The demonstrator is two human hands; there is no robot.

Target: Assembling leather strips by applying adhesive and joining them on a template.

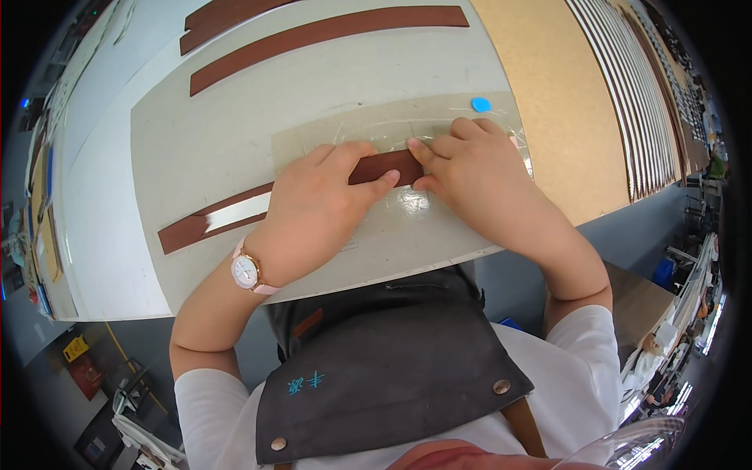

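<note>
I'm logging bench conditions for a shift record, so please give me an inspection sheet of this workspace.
Surface: smooth grey rectangular mat on a white tabletop.
Job's things: long, flat reddish-brown strip, with a bright glossy stretch left of the left hand; similar flat brown strip lying farther off.
Clutter: small rounded bright-blue piece beyond the right hand.
Hands: both bare, thumbs and fingers on the held strip, the right at its right-hand end.
Cables: none identifiable with certainty.
Surroundings: tan flat board at right, bearing narrow white-and-brown strips.
</note>
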